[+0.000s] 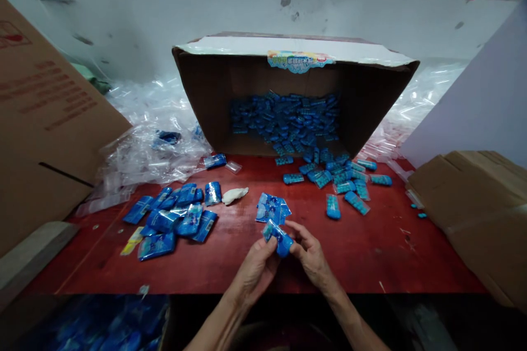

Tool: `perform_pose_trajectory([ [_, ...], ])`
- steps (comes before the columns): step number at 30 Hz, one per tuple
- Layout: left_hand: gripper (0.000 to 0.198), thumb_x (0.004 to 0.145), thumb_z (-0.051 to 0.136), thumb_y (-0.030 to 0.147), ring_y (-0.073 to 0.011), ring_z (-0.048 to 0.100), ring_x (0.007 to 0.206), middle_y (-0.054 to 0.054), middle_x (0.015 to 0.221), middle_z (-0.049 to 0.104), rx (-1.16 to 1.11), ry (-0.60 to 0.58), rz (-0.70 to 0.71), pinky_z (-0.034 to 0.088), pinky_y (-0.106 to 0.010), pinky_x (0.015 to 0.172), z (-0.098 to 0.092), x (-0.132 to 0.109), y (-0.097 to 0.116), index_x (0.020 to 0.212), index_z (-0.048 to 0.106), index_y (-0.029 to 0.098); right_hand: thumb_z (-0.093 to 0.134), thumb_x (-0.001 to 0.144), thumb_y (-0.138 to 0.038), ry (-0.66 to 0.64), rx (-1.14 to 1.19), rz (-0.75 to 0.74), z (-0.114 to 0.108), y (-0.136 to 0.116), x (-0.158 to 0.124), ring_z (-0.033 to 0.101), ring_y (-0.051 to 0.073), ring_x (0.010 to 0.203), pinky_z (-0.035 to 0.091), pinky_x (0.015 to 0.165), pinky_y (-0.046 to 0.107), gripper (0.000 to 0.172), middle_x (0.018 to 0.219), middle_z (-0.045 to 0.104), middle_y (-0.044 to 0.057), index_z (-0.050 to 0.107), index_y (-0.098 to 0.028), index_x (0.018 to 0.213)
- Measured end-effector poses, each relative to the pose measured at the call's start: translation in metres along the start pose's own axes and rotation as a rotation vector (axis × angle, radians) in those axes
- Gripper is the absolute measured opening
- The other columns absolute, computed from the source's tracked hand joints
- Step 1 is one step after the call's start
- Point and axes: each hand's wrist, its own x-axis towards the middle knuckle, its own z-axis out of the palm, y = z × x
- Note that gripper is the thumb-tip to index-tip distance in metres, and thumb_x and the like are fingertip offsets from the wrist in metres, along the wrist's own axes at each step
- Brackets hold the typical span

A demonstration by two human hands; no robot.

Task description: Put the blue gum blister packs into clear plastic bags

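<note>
Both my hands meet low over the red table (370,252), near its front edge. My left hand (257,266) and my right hand (310,255) are each closed on the same small blue packet in clear wrap (279,237), held between them. Just beyond it lies a small stack of blue packets (272,208). A heap of bagged blue packets (177,216) lies to the left. Loose blue packets (341,181) spill from a tipped cardboard box (296,93) at the back.
A large cardboard box (45,131) stands at the left, another (481,214) at the right. Clear plastic bags (148,142) pile up at the back left and back right. A white crumpled scrap (234,195) lies mid-table. A bin of blue packets (102,323) sits below the front edge.
</note>
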Motion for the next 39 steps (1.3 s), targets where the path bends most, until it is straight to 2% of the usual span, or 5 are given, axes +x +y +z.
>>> perform_pose_trajectory([
  [5, 0.015, 0.071, 0.059, 0.024, -0.0121, 0.057, 0.074, -0.004, 0.075, 0.065, -0.024, 0.107, 0.051, 0.040, -0.025, 0.081, 0.000, 0.002, -0.013, 0.078, 0.064, 0.011, 0.044, 0.076, -0.054, 0.174, -0.155, -0.052, 0.013, 0.007, -0.010, 0.053, 0.023, 0.092, 0.041, 0.080, 0.030, 0.041, 0.098, 0.060, 0.006, 0.057, -0.024, 0.101],
  [10, 0.015, 0.073, 0.056, 0.023, -0.0160, 0.060, 0.077, -0.007, 0.079, 0.066, -0.046, 0.137, 0.015, 0.042, -0.031, 0.082, -0.003, 0.002, -0.008, 0.080, 0.063, 0.012, 0.033, 0.081, -0.053, 0.051, -0.214, -0.019, 0.006, 0.004, -0.004, 0.056, 0.019, 0.068, 0.044, 0.063, 0.028, 0.045, 0.073, 0.059, 0.003, 0.053, -0.022, 0.107],
  [20, 0.055, 0.078, 0.031, 0.052, -0.0256, 0.057, 0.095, -0.017, 0.093, 0.064, -0.319, 0.350, 0.493, 0.048, -0.041, 0.077, -0.054, -0.031, 0.110, 0.099, 0.055, 0.007, 0.047, 0.081, -0.028, 0.043, -0.976, -0.152, -0.005, -0.003, 0.056, 0.052, 0.018, 0.082, 0.040, 0.071, 0.027, 0.023, 0.090, 0.056, 0.005, 0.055, -0.023, 0.102],
  [29, 0.017, 0.073, 0.053, 0.021, -0.0197, 0.064, 0.066, -0.006, 0.066, 0.066, -0.026, 0.462, 0.059, 0.049, -0.032, 0.065, -0.040, -0.002, 0.039, 0.088, 0.054, 0.013, 0.046, 0.083, -0.025, 0.098, -1.343, -0.188, 0.013, 0.010, 0.078, 0.048, 0.017, 0.079, 0.033, 0.068, 0.025, 0.016, 0.080, 0.058, 0.001, 0.061, -0.025, 0.078],
  [39, 0.056, 0.050, 0.071, 0.032, -0.0078, 0.047, 0.037, -0.001, 0.062, 0.059, 0.523, 0.544, 0.332, 0.031, -0.018, 0.033, -0.034, 0.050, 0.023, 0.098, 0.048, 0.012, 0.047, 0.080, -0.016, 0.155, -1.382, -0.185, 0.009, 0.010, 0.074, 0.053, 0.015, 0.073, 0.033, 0.062, 0.023, 0.019, 0.077, 0.060, 0.000, 0.063, -0.027, 0.077],
])
